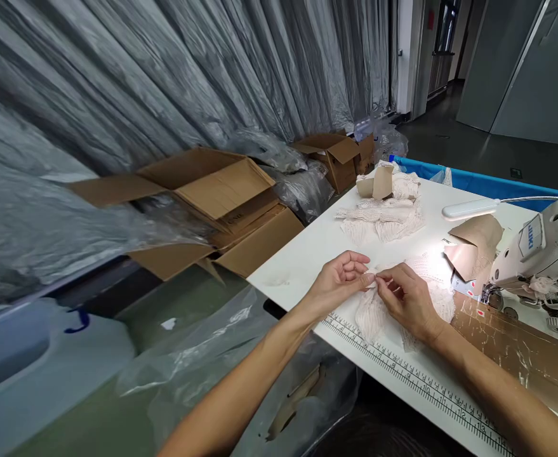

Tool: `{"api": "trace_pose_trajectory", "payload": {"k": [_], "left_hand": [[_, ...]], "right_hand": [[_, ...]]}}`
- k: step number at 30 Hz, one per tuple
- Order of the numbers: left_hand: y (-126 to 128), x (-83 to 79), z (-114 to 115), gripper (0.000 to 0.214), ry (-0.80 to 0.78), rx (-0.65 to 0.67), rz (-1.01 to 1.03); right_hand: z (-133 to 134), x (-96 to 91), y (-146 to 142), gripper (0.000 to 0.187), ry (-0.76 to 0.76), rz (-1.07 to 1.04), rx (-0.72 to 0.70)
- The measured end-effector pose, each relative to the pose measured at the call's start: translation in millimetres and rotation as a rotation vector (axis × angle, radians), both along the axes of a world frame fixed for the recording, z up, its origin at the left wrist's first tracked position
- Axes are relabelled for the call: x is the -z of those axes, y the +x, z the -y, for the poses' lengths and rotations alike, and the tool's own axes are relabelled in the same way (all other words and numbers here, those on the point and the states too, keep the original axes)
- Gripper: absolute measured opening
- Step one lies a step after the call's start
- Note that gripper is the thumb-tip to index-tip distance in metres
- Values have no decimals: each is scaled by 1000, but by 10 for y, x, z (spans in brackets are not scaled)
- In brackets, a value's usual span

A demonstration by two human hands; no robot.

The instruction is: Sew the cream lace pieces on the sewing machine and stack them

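Observation:
A cream knitted fabric piece (372, 315) lies partly on the white table and is lifted at its upper edge between my hands. My left hand (338, 280) pinches that edge between thumb and fingers, its other fingers curled loosely. Close beside it, fingertips almost meeting, my right hand (409, 301) pinches the same edge from the right. The exact spot they grip is small and partly hidden by the fingers. To the right of my hands stands a white sewing machine (552, 244), its lamp lighting the fabric.
More cream knitted pieces (393, 219) lie at the table's far end under brown paper (382, 183). A ruler strip (402, 373) runs along the near table edge. Open cardboard boxes (226, 193), plastic sheeting (202, 343) and a plastic jug (88, 343) are on the left.

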State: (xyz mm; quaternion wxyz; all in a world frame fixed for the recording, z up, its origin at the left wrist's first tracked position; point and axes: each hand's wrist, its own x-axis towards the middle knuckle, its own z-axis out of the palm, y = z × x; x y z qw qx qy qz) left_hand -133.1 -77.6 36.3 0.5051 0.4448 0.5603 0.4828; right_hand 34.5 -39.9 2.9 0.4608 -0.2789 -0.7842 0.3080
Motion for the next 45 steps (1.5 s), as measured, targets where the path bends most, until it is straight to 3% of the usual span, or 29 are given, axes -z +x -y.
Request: {"api": "trace_pose_trajectory", "payload": {"k": [8, 12, 16, 19, 24, 27, 30, 34, 40, 45], "left_hand": [[40, -20, 33, 50, 51, 11, -85], [27, 0, 48, 48, 68, 62, -114], [53, 7, 50, 47, 80, 53, -131], [58, 11, 29, 46, 82, 11, -141], [-56, 80, -5, 47, 68, -47, -182], [-161, 129, 11, 40, 109, -45, -357], [-238, 132, 52, 28, 257, -49, -644], [-269, 79, 98, 24, 455, -33, -880], [-242, 117, 56, 28, 520, 177, -948], [-220, 203, 9, 29, 482, 192, -928]], "right_hand": [[6, -29, 18, 5, -6, 264, 64], [27, -47, 20, 6, 65, 376, 91], [29, -64, 39, 9, 67, 385, 99], [4, -67, 43, 8, -74, 229, 46], [-71, -36, 9, 18, -489, -190, 40], [-102, 1, -3, 23, -574, -256, 77], [-108, 46, 9, 19, -464, -111, 79], [-95, 90, 38, 19, -177, 116, 120], [-63, 100, 45, 23, -24, 336, 124], [-63, 97, 34, 25, -20, 426, 134]]}}
